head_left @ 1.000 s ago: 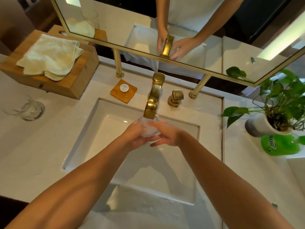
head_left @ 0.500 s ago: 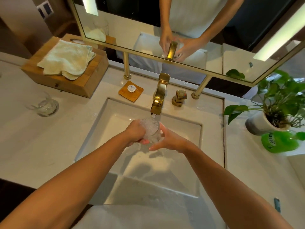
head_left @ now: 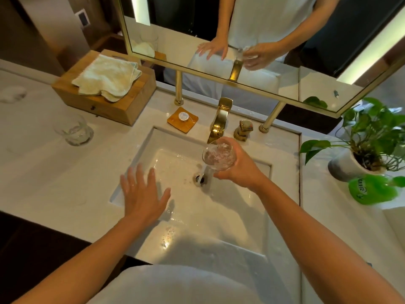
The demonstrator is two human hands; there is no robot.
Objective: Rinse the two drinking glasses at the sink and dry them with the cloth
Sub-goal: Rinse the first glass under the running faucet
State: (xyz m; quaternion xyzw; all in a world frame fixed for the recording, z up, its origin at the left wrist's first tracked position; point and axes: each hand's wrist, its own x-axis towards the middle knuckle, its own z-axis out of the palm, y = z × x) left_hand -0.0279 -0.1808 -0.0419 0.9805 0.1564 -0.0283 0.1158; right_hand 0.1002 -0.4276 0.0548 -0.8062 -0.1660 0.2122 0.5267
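Observation:
My right hand (head_left: 243, 170) grips a clear drinking glass (head_left: 219, 155) tilted under the gold tap (head_left: 219, 121), and water pours from it down to the drain (head_left: 199, 178). My left hand (head_left: 142, 191) hovers flat with fingers spread over the left part of the white sink (head_left: 252, 216), holding nothing. A second clear glass (head_left: 74, 131) stands upright on the counter to the left. The pale folded cloth (head_left: 107, 80) lies on top of a wooden box (head_left: 114, 106) behind that glass.
A gold tap handle (head_left: 243, 130) sits right of the tap. An orange dish (head_left: 183, 120) with a small round item lies left of it. A potted plant (head_left: 368, 148) and green bottle (head_left: 372, 189) stand at the right. A gold-framed mirror (head_left: 241, 82) hangs close behind.
My left hand let go of the glass and moved left and nearer, fingers spread. My right hand now holds the glass alone, tilted so water spills out.

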